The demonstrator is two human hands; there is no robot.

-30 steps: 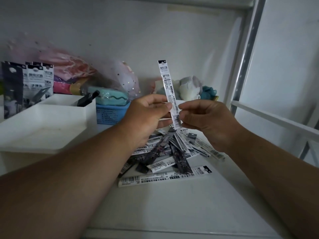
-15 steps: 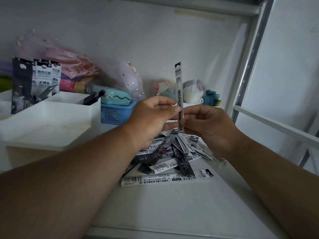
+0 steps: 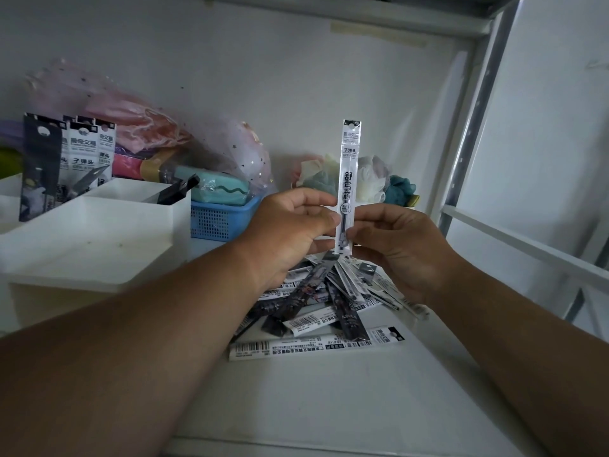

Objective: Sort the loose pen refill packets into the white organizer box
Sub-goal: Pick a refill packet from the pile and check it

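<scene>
One long white pen refill packet (image 3: pixel 349 166) stands upright in the middle of the view, its printed front towards me. My left hand (image 3: pixel 290 232) and my right hand (image 3: pixel 402 245) both pinch its lower part from either side. Below the hands a pile of loose refill packets (image 3: pixel 326 311), white and dark ones, lies fanned out on the white shelf. The white organizer box (image 3: pixel 99 235) stands at the left. Its far compartments hold several upright packets (image 3: pixel 82 156), and one dark packet (image 3: pixel 178 191) leans in the back right compartment.
A blue mesh basket (image 3: pixel 217 221) with a teal pouch stands behind the box. Pink net bags (image 3: pixel 138 127) and soft toys (image 3: pixel 372 179) line the back wall. A metal shelf upright (image 3: pixel 474 127) and a white rail (image 3: pixel 527 245) stand to the right.
The packet in my hands has turned about its long axis, from the barcode side, through edge-on, to the printed front. Both hands stayed in place around it.
</scene>
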